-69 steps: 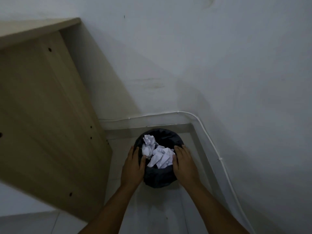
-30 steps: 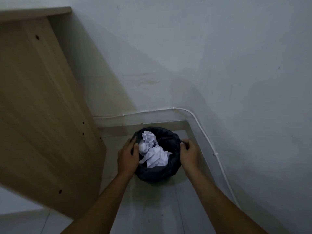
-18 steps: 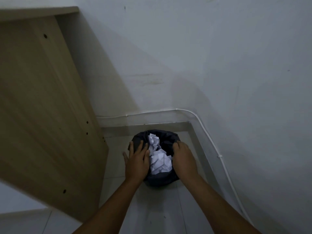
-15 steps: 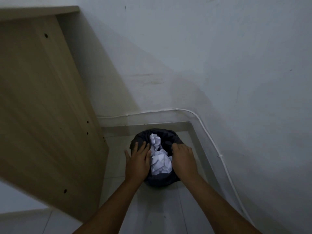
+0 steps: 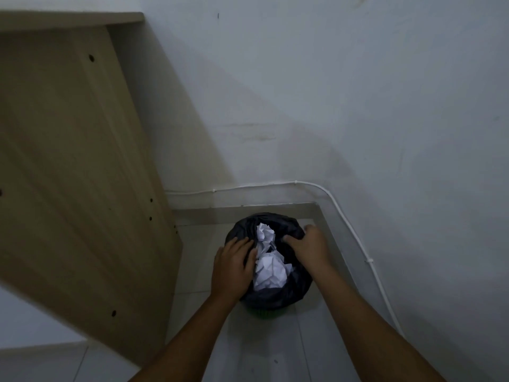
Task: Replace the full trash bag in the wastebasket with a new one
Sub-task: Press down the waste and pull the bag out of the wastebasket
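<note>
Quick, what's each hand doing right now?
Left hand: fingers curled, gripping the black trash bag.
Right hand: fingers curled, gripping the bag's far edge.

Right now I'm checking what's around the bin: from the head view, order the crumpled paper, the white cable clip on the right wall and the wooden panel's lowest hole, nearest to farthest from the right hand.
1. Crumpled paper, in the black bag just left of the right hand.
2. White cable clip, on the right wall.
3. Lowest hole, far left on the wooden panel.
</note>
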